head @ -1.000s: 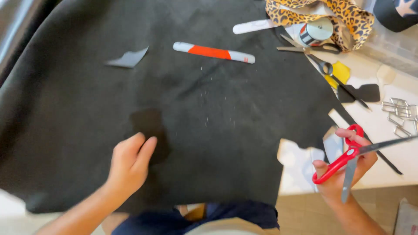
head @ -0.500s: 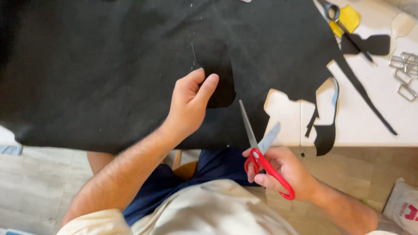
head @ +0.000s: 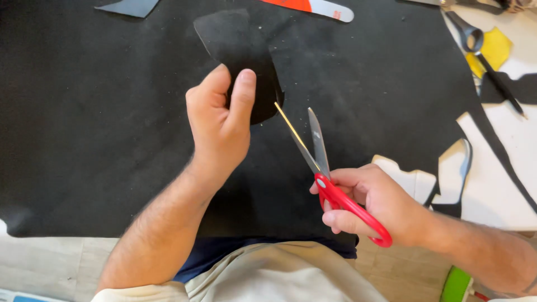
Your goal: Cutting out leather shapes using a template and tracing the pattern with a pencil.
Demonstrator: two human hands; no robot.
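A large sheet of black suede-like material covers most of the table. My left hand holds a smaller dark cut piece by its lower edge, thumb and fingers pinched on it. My right hand grips red-handled scissors. Their blades are apart and point up-left, with the tips close to the lower right corner of the cut piece.
A red and white tool lies at the top edge. At upper right, black-handled scissors rest beside a yellow scrap. The white tabletop shows at right with cut-out black strips. A grey offcut lies at top left.
The view has shifted closer. My left hand has lifted the cut piece by its lower edge. The scissors have swung up from below the sheet's edge toward that piece, blades apart.
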